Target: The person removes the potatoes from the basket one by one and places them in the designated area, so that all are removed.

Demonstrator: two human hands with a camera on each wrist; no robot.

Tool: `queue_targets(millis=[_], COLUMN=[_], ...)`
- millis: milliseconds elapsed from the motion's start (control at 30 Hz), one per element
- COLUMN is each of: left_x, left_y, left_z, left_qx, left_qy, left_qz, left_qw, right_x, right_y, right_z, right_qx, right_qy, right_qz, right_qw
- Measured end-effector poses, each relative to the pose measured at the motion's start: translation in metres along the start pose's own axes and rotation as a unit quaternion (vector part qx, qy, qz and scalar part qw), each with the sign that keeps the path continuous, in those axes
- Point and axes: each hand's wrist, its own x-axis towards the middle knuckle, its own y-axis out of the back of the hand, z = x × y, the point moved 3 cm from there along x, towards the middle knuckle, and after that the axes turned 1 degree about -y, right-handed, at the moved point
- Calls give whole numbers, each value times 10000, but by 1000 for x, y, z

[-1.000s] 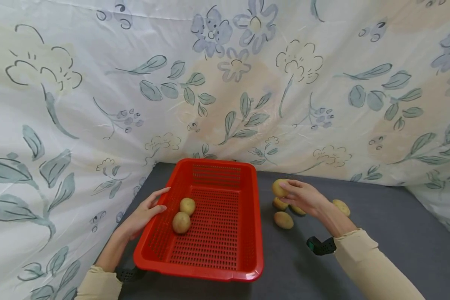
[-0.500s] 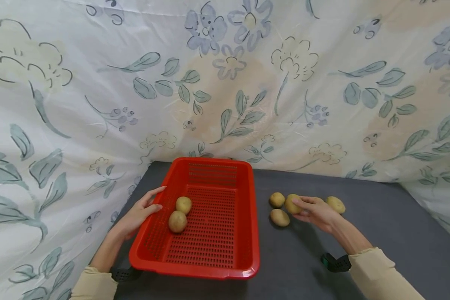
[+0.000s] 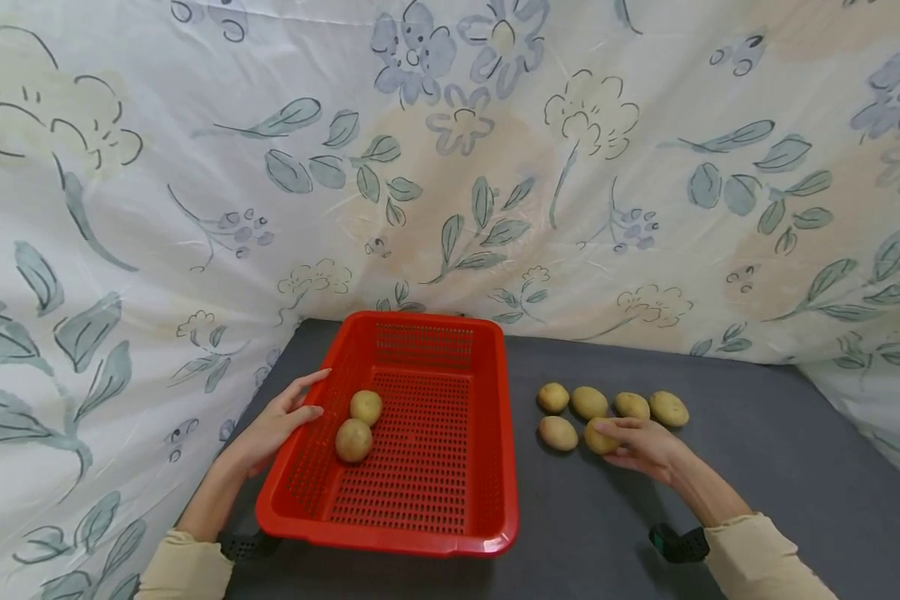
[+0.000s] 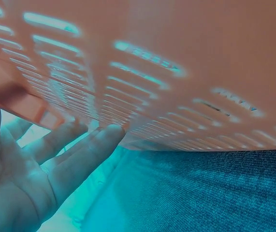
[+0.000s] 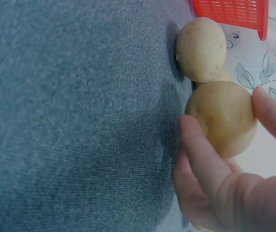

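My right hand (image 3: pixel 648 450) pinches a round yellow potato (image 3: pixel 598 437) between thumb and fingers, low over the dark cloth. In the right wrist view this potato (image 5: pixel 225 118) fills the grip, close to another potato (image 5: pixel 201 50). To its left lies an oval potato (image 3: pixel 557 433). Behind them several more potatoes (image 3: pixel 589 402) form a row. My left hand (image 3: pixel 277 425) touches the left side of a red plastic basket (image 3: pixel 504 467); the left wrist view shows its fingers (image 4: pixel 87 157) fairly straight against the slotted wall. Inside the basket lie two potatoes (image 3: pixel 354 440), side by side.
The dark grey cloth (image 3: pixel 757 467) covers the work surface. A white floral curtain (image 3: pixel 450 167) hangs behind it and along the left side, close to my left arm. The basket wall stands between the potatoes on the cloth and the two inside.
My right hand has moved the potato down and toward me, from over the back row to the front row. More of the back row now shows. My left hand stays at the basket.
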Motion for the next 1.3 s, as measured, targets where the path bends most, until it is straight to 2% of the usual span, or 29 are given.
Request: queue_targets(millis=[233, 467, 1033, 1300], left_x=[-2, -1, -2, 0], left_y=[-1, -1, -1, -1], left_z=[2, 1, 0, 0], left_qx=[18, 18, 69, 60], left_qy=[-6, -12, -17, -13], left_qz=[13, 9, 37, 18], left_qw=[10000, 10000, 10000, 10000], right_x=[-4, -2, 3, 4], right_y=[-3, -7, -5, 0], right_z=[0, 0, 4, 5], right_qx=[-415, -647, -342, 322], right_qy=[-78, -109, -173, -166], right_qz=[565, 638, 794, 358], right_qw=[9975, 9958, 9961, 9987])
